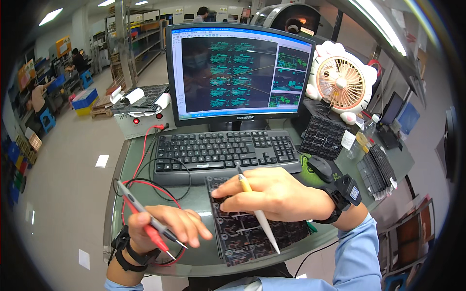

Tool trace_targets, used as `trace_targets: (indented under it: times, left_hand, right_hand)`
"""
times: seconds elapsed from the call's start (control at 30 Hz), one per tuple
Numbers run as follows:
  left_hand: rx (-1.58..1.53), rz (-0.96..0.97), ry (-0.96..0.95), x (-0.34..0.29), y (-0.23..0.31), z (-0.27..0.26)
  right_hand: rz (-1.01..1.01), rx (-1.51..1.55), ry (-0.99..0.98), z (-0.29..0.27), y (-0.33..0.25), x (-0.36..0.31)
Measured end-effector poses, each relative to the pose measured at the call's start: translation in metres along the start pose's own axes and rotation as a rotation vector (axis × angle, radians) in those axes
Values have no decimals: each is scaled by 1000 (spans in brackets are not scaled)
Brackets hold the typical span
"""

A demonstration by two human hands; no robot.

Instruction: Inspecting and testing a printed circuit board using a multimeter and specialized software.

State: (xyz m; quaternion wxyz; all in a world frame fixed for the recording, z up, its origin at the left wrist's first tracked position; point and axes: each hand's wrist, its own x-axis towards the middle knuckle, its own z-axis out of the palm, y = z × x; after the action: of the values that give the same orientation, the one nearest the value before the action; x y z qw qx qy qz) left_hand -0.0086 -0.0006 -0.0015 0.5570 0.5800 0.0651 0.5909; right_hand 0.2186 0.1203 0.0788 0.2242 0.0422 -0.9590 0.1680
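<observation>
My left hand (170, 222) is closed around a pair of test probes, one red (154, 235) and one grey-black (132, 198). Their bare metal tips point down, left of a dark panel of circuit boards (242, 238). Over the panel's upper part, my right hand (276, 191) has its fingers wrapped round a white pen-like tool (264, 223) with a yellow section. The tool slants, its pale pointed end toward the panel's near edge. Two fingertips of that hand lie at the panel's upper left; contact is hard to judge. My hand covers the panel's upper right.
A black keyboard (208, 151) lies beyond the panel, below a monitor (238, 72) with a board layout. Right of it are a mouse (320, 169), a standing board panel (323, 137), stacked boards (376, 169) and a white fan (342, 80). Red and black leads (143, 150) run to a meter box (141, 123).
</observation>
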Motion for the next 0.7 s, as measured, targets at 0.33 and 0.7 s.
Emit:
trace_targets:
  times: [0.33,0.7]
  left_hand:
    - [92,-135,119,-5,15,-16]
    - [518,-628,-79,30,43,20]
  right_hand:
    - [-93,118,-142,13,14,12]
    - [513,1011,-119,12,-10,36]
